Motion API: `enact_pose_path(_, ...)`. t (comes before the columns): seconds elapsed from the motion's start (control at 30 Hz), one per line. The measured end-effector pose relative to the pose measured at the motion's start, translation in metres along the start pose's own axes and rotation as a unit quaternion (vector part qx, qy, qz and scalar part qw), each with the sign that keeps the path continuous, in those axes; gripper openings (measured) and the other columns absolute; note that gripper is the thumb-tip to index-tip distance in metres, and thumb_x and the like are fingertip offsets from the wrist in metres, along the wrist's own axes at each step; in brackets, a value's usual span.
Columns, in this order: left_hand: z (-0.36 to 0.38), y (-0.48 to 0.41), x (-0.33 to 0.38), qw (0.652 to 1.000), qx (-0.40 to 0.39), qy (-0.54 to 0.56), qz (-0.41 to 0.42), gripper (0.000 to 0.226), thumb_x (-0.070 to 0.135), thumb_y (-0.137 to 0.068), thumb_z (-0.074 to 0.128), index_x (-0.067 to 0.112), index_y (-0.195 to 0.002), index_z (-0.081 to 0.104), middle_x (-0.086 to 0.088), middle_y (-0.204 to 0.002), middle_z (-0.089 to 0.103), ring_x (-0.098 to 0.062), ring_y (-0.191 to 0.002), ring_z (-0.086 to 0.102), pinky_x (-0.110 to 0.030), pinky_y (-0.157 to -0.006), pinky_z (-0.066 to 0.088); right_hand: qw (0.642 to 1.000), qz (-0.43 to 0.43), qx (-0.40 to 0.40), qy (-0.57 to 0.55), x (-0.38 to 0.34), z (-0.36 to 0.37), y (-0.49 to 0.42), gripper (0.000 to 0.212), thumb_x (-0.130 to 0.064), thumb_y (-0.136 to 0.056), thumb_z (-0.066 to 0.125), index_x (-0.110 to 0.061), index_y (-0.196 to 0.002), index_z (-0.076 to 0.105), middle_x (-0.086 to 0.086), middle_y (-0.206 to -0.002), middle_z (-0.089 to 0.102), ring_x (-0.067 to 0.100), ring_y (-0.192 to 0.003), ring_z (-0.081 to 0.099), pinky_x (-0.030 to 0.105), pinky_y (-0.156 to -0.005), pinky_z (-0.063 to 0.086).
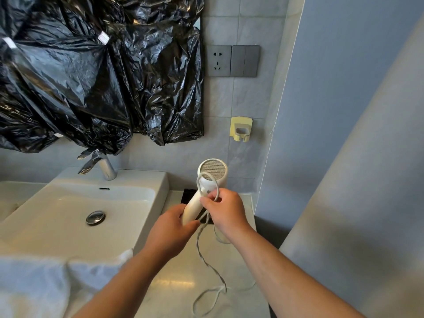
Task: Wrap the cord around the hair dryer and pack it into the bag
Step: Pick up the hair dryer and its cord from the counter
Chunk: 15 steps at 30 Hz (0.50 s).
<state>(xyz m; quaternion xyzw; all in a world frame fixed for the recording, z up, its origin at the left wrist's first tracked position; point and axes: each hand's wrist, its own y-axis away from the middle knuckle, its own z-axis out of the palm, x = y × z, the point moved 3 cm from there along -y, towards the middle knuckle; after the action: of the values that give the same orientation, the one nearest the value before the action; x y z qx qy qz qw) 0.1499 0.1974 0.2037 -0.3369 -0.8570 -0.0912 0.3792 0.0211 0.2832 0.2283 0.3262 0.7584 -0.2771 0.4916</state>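
A white hair dryer (212, 173) is held upright over the counter, its mesh back facing me. My left hand (171, 228) grips the lower end of its handle. My right hand (226, 208) pinches the white cord (207, 267) beside the handle, and one loop of cord lies around the dryer's neck. The rest of the cord hangs down and curls in a loose loop on the counter. A dark flat thing (189, 196) lies on the counter behind the dryer; I cannot tell whether it is the bag.
A white sink (68, 210) with a chrome tap (105, 167) stands to the left. Black plastic (91, 72) covers the mirror. A wall socket (219, 60), a yellow holder (241, 129) and a blue wall at the right. A white towel (46, 283) lies lower left.
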Motion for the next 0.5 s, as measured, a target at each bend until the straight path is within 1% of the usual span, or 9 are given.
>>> enact_pose_path(0.07, 0.001, 0.001, -0.001, 1.0, 0.004, 0.018, -0.011, 0.025, 0.039, -0.083, 0.071, 0.033, -0.105, 0.061, 0.008, -0.08, 0.068, -0.01, -0.069, 0.064, -0.03, -0.061, 0.053, 1.0, 0.001, -0.008, -0.025, 0.002, 0.0, 0.0, 0.019, -0.026, -0.081, 0.069, -0.021, -0.065, 0.06, -0.003, -0.063, 0.062, 0.014, -0.059, 0.059, 0.031, -0.058, 0.051)
enact_pose_path(0.1, 0.001, 0.001, -0.001, 0.999, 0.008, 0.03, -0.017, 0.023, 0.039, -0.083, 0.071, 0.031, -0.103, 0.061, 0.007, -0.08, 0.067, -0.011, -0.069, 0.064, -0.031, -0.06, 0.053, 0.999, 0.012, -0.014, -0.046, 0.003, 0.0, 0.0, 0.018, -0.025, -0.083, 0.067, -0.02, -0.068, 0.06, 0.0, -0.066, 0.063, 0.015, -0.06, 0.059, 0.029, -0.057, 0.051)
enact_pose_path(0.17, 0.001, -0.001, -0.001, 0.997, 0.025, 0.065, -0.032, 0.015, 0.035, -0.086, 0.07, 0.027, -0.095, 0.061, 0.003, -0.078, 0.066, -0.015, -0.066, 0.063, -0.033, -0.059, 0.052, 0.993, 0.048, -0.037, -0.097, 0.007, -0.003, 0.001, 0.012, -0.023, -0.088, 0.063, -0.016, -0.078, 0.061, 0.005, -0.075, 0.064, 0.016, -0.067, 0.062, 0.025, -0.058, 0.054)
enact_pose_path(0.2, 0.0, -0.002, -0.002, 0.993, 0.036, 0.1, -0.046, 0.012, 0.033, -0.087, 0.069, 0.025, -0.092, 0.061, 0.0, -0.075, 0.065, -0.018, -0.063, 0.061, -0.035, -0.058, 0.051, 0.989, 0.069, -0.048, -0.123, 0.01, -0.004, 0.002, 0.01, -0.021, -0.089, 0.062, -0.016, -0.081, 0.06, 0.007, -0.08, 0.063, 0.018, -0.072, 0.063, 0.026, -0.06, 0.057)
enact_pose_path(0.27, -0.004, -0.005, -0.004, 0.979, 0.051, 0.182, -0.075, 0.011, 0.03, -0.09, 0.064, 0.019, -0.093, 0.061, -0.008, -0.072, 0.063, -0.02, -0.061, 0.057, -0.037, -0.054, 0.05, 0.978, 0.107, -0.076, -0.164, 0.017, -0.007, 0.005, 0.007, -0.019, -0.091, 0.062, -0.017, -0.084, 0.06, 0.008, -0.086, 0.059, 0.02, -0.078, 0.062, 0.03, -0.065, 0.06)
enact_pose_path(0.33, -0.011, -0.009, -0.006, 0.963, 0.055, 0.245, -0.094, 0.012, 0.028, -0.095, 0.058, 0.016, -0.097, 0.059, -0.014, -0.079, 0.061, -0.022, -0.067, 0.056, -0.036, -0.058, 0.05, 0.968, 0.129, -0.123, -0.177, 0.023, -0.011, 0.01, 0.006, -0.019, -0.091, 0.062, -0.017, -0.085, 0.061, 0.006, -0.086, 0.056, 0.019, -0.077, 0.057, 0.029, -0.065, 0.057)
enact_pose_path(0.37, -0.016, -0.011, -0.006, 0.953, 0.056, 0.28, -0.097, 0.013, 0.026, -0.097, 0.055, 0.014, -0.098, 0.058, -0.015, -0.082, 0.06, -0.023, -0.069, 0.056, -0.036, -0.06, 0.05, 0.964, 0.133, -0.152, -0.172, 0.026, -0.012, 0.013, 0.005, -0.019, -0.092, 0.062, -0.017, -0.087, 0.061, 0.006, -0.088, 0.055, 0.019, -0.08, 0.056, 0.028, -0.064, 0.055)
enact_pose_path(0.43, -0.026, -0.017, -0.006, 0.932, 0.048, 0.347, -0.091, 0.016, 0.022, -0.101, 0.05, 0.008, -0.098, 0.056, -0.013, -0.081, 0.057, -0.022, -0.07, 0.053, -0.032, -0.059, 0.049, 0.953, 0.145, -0.206, -0.167, 0.03, -0.014, 0.02, 0.003, -0.017, -0.093, 0.059, -0.018, -0.095, 0.062, 0.006, -0.097, 0.058, 0.019, -0.089, 0.057, 0.026, -0.06, 0.052)
enact_pose_path(0.5, -0.032, -0.023, -0.004, 0.906, 0.028, 0.413, -0.088, 0.017, 0.023, -0.103, 0.046, 0.008, -0.101, 0.055, -0.01, -0.081, 0.055, -0.019, -0.068, 0.052, -0.026, -0.055, 0.048, 0.929, 0.185, -0.246, -0.204, 0.035, -0.012, 0.024, 0.019, -0.012, -0.091, 0.059, -0.019, -0.109, 0.06, 0.009, -0.109, 0.058, 0.02, -0.089, 0.061, 0.024, -0.053, 0.045)
